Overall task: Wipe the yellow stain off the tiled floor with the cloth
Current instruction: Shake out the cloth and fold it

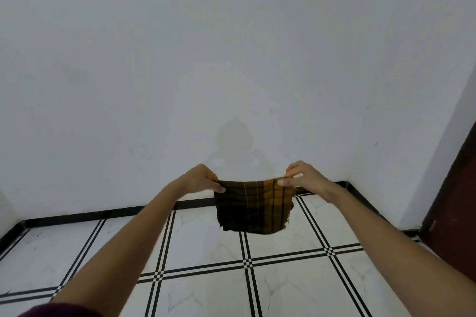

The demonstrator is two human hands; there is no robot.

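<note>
The brown-and-orange checked woven cloth [253, 204] is up in the air, one piece only, stretched flat between two bare hands in front of the wall. The left hand [206, 179] pinches its top left corner between thumb and fingers, closed tight on the fabric; the right hand [300, 177] does the same at the top right corner, thumb pressed on the hem. The cloth hangs down as a rough rectangle, thin dark lines crossing it, lower edge frayed and slightly curved, clear of the floor. Two bare forearms run back to the camera, with a maroon sleeve [59, 310] at the bottom left. Below lies the glossy white marble-look tiled floor [206, 244], with black-and-white striped joints and small chequered crossings. A black skirting strip [103, 213] meets the plain white wall [231, 59], faintly marked by a damp-looking patch [233, 136]. A dark brown door [453, 201] stands right. No yellow stain shows on the visible tiles.
</note>
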